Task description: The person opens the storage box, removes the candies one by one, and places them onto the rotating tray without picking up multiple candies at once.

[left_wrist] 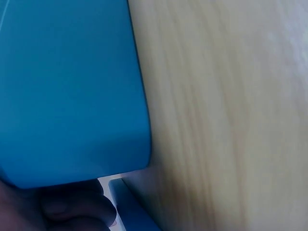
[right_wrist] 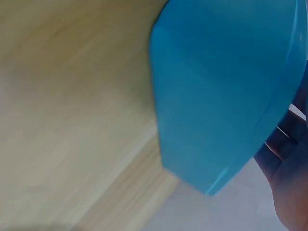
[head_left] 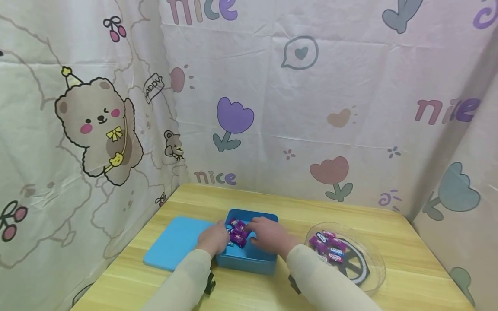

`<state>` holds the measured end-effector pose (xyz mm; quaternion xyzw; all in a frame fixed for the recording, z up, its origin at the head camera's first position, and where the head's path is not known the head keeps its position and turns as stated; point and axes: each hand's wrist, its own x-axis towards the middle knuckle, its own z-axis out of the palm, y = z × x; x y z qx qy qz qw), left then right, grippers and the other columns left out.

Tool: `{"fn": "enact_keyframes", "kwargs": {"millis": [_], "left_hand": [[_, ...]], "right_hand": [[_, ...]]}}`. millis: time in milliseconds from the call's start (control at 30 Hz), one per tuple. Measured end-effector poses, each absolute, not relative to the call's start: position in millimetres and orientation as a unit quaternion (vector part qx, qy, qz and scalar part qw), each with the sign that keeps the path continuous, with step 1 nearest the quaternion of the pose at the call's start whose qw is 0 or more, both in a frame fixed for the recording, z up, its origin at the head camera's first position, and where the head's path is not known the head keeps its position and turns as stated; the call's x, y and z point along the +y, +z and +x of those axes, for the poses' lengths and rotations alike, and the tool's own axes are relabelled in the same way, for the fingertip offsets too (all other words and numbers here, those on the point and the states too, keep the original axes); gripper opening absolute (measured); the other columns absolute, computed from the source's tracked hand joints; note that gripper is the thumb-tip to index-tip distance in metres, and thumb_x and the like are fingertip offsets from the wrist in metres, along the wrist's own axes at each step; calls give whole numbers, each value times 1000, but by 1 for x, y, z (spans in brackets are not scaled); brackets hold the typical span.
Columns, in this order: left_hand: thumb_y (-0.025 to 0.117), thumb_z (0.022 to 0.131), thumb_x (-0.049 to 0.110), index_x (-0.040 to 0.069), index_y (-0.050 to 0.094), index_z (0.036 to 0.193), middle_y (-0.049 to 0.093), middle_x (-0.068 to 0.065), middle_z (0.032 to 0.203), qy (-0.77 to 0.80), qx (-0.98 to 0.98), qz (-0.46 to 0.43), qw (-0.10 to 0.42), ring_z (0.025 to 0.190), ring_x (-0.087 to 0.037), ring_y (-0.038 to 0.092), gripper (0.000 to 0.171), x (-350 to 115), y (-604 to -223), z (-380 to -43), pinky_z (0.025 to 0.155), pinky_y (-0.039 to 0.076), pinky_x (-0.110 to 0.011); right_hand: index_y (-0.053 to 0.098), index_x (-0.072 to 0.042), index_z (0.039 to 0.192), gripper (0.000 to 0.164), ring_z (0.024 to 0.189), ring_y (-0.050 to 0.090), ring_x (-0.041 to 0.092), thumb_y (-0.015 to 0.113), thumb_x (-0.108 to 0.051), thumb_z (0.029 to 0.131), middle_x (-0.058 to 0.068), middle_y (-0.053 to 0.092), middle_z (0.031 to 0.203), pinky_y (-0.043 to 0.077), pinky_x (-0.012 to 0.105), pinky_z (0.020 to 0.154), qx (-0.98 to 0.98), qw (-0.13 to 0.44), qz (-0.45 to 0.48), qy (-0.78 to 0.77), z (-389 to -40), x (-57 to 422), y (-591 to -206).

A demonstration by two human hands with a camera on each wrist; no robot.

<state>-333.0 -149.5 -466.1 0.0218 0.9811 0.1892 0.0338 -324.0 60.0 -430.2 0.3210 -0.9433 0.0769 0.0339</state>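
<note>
A blue plastic box without its lid stands on the table, with several purple-wrapped candies toward its left side. My left hand grips the box at its left wall; in the left wrist view its curled fingers show beside the box's end. Over the right side of the box reaches my right hand, fingers bent toward the candies and fingertips close to them, thumb apart. The right wrist view shows the box's outer wall and part of the right hand's fingers past the rim.
The light blue lid lies flat left of the box. To the right, a clear round dish holds several more wrapped candies, partly behind the right sleeve. A printed curtain hangs behind and along the sides of the wooden table.
</note>
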Motion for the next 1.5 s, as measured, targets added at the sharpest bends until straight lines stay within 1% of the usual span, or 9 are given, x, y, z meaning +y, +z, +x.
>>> {"fn": "enact_keyframes", "kwargs": {"millis": [67, 233, 400, 533, 700, 800, 1100, 1300, 1500], "left_hand": [[49, 101, 16, -8, 38, 151, 61, -25, 133, 189, 981, 22, 35, 98, -31, 63, 57, -150, -466, -333, 71, 57, -51], [50, 101, 18, -8, 39, 150, 61, -24, 134, 187, 982, 18, 38, 103, -31, 62, 56, -151, -467, -334, 79, 56, -55], [48, 103, 21, -7, 40, 150, 60, -23, 135, 190, 981, 13, 39, 110, -33, 62, 55, -150, -468, -334, 87, 53, -58], [48, 103, 21, -8, 42, 148, 61, -23, 133, 187, 981, 15, 37, 110, -34, 63, 54, -149, -468, -334, 87, 53, -59], [51, 100, 20, -8, 44, 146, 62, -23, 131, 196, 980, 13, 32, 106, -34, 63, 54, -149, -469, -334, 87, 53, -59], [52, 99, 20, -7, 44, 146, 63, -22, 130, 202, 979, 11, 33, 101, -32, 63, 55, -149, -469, -334, 87, 53, -58], [55, 99, 20, -8, 43, 146, 63, -23, 128, 204, 978, 13, 37, 86, -28, 59, 56, -151, -468, -336, 84, 54, -58], [55, 99, 20, -8, 43, 147, 60, -23, 134, 210, 977, 10, 38, 100, -31, 61, 57, -150, -468, -334, 93, 50, -61], [54, 99, 20, -6, 43, 148, 58, -24, 137, 209, 977, 10, 35, 112, -35, 60, 57, -150, -469, -334, 94, 49, -63]], "right_hand": [[70, -22, 128, 33, 100, 62, 12, 71, -25, 95, -4, 67, 112, 56, 33, 89, -942, 30, 327, 78, -323, 51, -431], [70, -24, 129, 32, 99, 61, 10, 70, -22, 97, -6, 65, 112, 55, 32, 89, -935, 22, 343, 88, -323, 36, -440], [67, -26, 132, 36, 102, 61, 10, 70, -22, 96, -9, 64, 114, 53, 33, 94, -934, 6, 346, 89, -327, 30, -452], [65, -27, 136, 40, 113, 62, 13, 71, -25, 96, -8, 64, 125, 51, 37, 99, -936, -5, 343, 78, -328, 27, -454], [69, -25, 130, 34, 120, 60, 16, 71, -28, 96, -6, 63, 134, 49, 38, 102, -936, -19, 345, 64, -328, 26, -456], [73, -25, 123, 28, 115, 62, 14, 73, -29, 95, -7, 65, 129, 50, 37, 101, -936, -20, 346, 57, -329, 27, -457], [79, -27, 108, 16, 95, 62, 8, 74, -21, 94, -14, 68, 101, 53, 32, 92, -932, -9, 357, 67, -332, 32, -456], [78, -29, 103, 14, 88, 60, 6, 75, -19, 93, -16, 66, 92, 54, 31, 89, -936, -16, 343, 76, -329, 38, -454], [77, -28, 102, 13, 87, 59, 5, 73, -18, 94, -17, 64, 90, 55, 32, 87, -940, -11, 328, 92, -328, 49, -446]]}}
